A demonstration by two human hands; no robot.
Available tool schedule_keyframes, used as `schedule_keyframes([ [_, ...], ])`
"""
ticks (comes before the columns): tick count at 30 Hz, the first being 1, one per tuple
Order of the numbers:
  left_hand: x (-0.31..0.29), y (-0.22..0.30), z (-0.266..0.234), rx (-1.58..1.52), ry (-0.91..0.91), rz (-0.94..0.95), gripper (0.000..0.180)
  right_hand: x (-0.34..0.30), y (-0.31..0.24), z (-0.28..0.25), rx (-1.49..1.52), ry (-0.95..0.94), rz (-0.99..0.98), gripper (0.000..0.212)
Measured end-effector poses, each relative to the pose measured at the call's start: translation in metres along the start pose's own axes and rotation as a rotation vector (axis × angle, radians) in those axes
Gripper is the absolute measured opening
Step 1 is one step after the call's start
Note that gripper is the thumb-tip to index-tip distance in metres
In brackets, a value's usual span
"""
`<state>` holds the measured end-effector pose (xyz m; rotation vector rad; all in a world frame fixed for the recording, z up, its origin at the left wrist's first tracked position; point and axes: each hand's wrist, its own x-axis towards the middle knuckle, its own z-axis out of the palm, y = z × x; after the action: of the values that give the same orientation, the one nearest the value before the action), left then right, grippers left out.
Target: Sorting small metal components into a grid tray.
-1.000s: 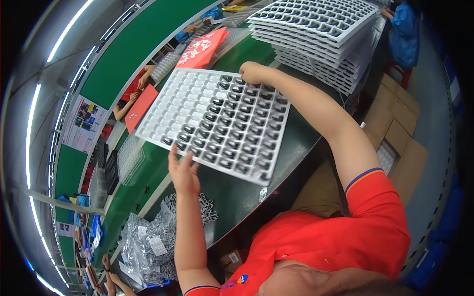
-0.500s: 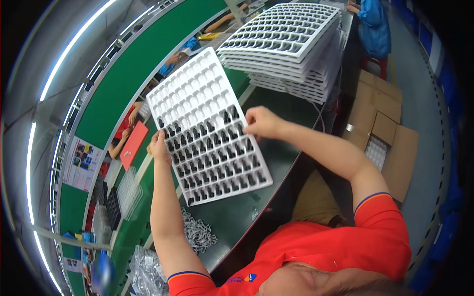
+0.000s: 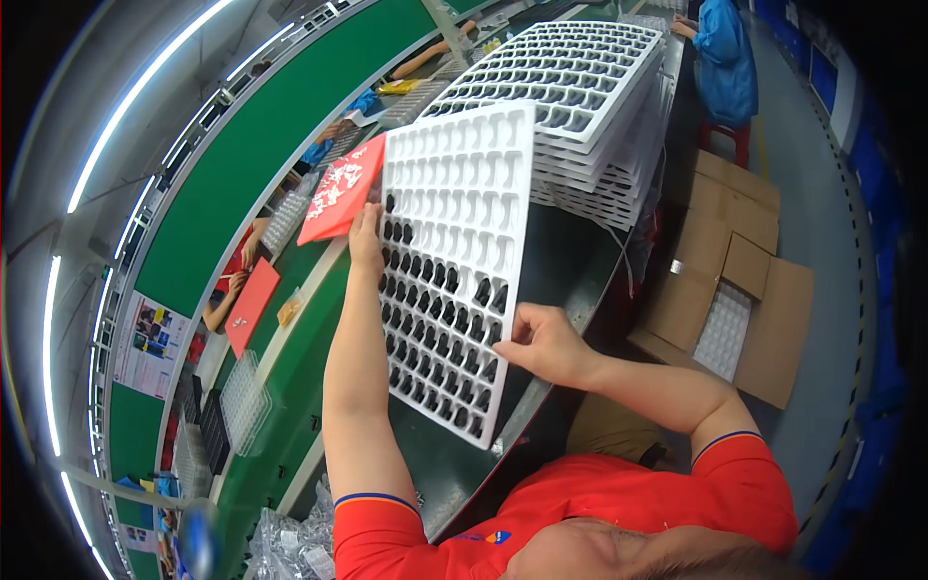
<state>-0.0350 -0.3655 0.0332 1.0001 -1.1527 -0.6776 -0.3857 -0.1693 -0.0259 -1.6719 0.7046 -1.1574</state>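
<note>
Between my two hands a white plastic tray (image 3: pixel 464 179) is held up and tilted above the dark green table. Small black parts (image 3: pixel 435 304) fill most of its lower pockets, with a few gaps, while the upper rows hold almost none. My left hand (image 3: pixel 365 240) is closed on the tray's left edge, its fingers partly hidden. My right hand (image 3: pixel 551 343) pinches the right edge lower down, near the filled rows.
A tall stack of white trays (image 3: pixel 594 174) with dark parts stands behind. Red boards (image 3: pixel 319 224) lie along the green line at left, one bearing white pieces. An open carton (image 3: pixel 781 329) stands at right. Clear plastic bags (image 3: pixel 290 536) lie lower left. A co-worker in blue (image 3: pixel 725 68) stands far right.
The tray has moved right and turned more upright, carried by both hands. A red board with white pieces has come into view behind it. The pile of small grey parts is now hidden.
</note>
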Motion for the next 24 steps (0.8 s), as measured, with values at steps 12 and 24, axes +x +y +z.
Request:
schedule_keyframes([
  [12, -0.012, -0.018, -0.016, 0.436, -0.114, -0.135, 0.043, 0.003, 0.018, 0.031, 0.42, -0.205, 0.573, 0.022],
  [24, -0.096, 0.064, -0.112, 0.782, -0.103, -0.174, 0.034, 0.016, -0.007, -0.016, 0.468, -0.294, 0.978, 0.019],
])
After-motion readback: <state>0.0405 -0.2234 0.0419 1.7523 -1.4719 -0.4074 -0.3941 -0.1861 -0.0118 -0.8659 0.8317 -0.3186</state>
